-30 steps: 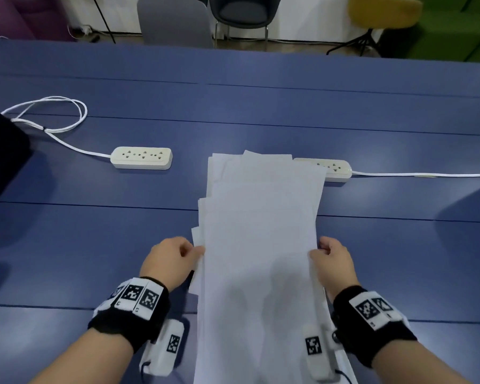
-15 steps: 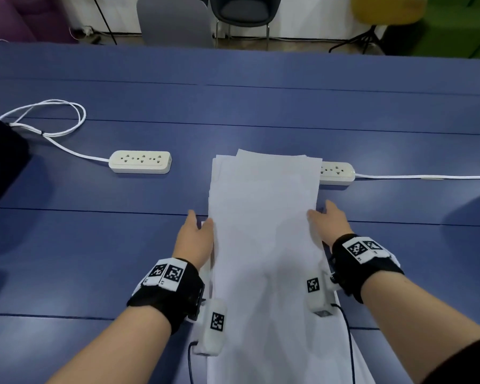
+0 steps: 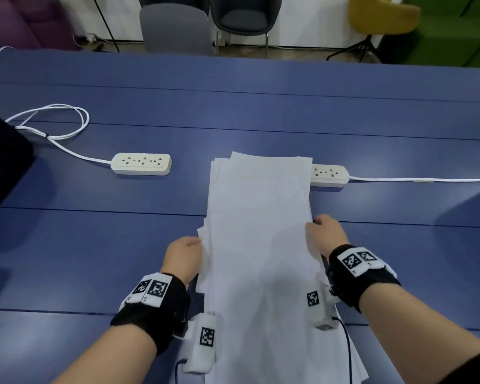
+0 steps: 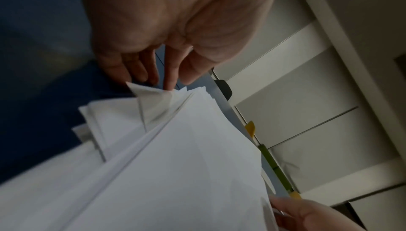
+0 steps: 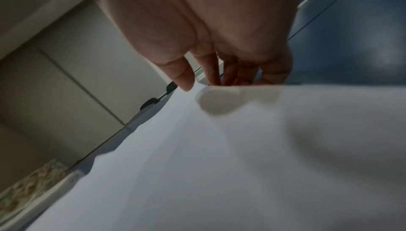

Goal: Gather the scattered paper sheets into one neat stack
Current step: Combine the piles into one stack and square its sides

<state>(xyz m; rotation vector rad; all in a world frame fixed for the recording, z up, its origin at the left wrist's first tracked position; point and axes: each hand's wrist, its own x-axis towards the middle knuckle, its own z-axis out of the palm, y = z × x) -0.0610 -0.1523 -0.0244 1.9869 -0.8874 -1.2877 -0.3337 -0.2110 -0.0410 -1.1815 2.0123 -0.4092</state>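
Note:
A stack of white paper sheets (image 3: 258, 231) lies lengthwise on the blue table (image 3: 94, 259), its left edges still fanned out unevenly. My left hand (image 3: 198, 243) holds the stack's left edge; in the left wrist view its fingers (image 4: 131, 71) curl onto the loose sheet corners (image 4: 151, 102). My right hand (image 3: 312, 225) pinches the right edge. The right wrist view has its thumb (image 5: 182, 78) on top of the paper (image 5: 219, 165) and the other fingers beneath, showing as shadows through the sheet.
A white power strip (image 3: 140, 163) lies left of the stack; a second strip (image 3: 329, 176) sits partly under its far right corner, cable running right. A coiled white cable (image 3: 64, 120) and a black object (image 3: 0, 162) sit far left. Chairs (image 3: 175, 26) stand beyond the table.
Both hands slid forward along the stack's sides, then drew back toward me and now curl onto its edges. The far ends of the sheets line up more closely than a second ago.

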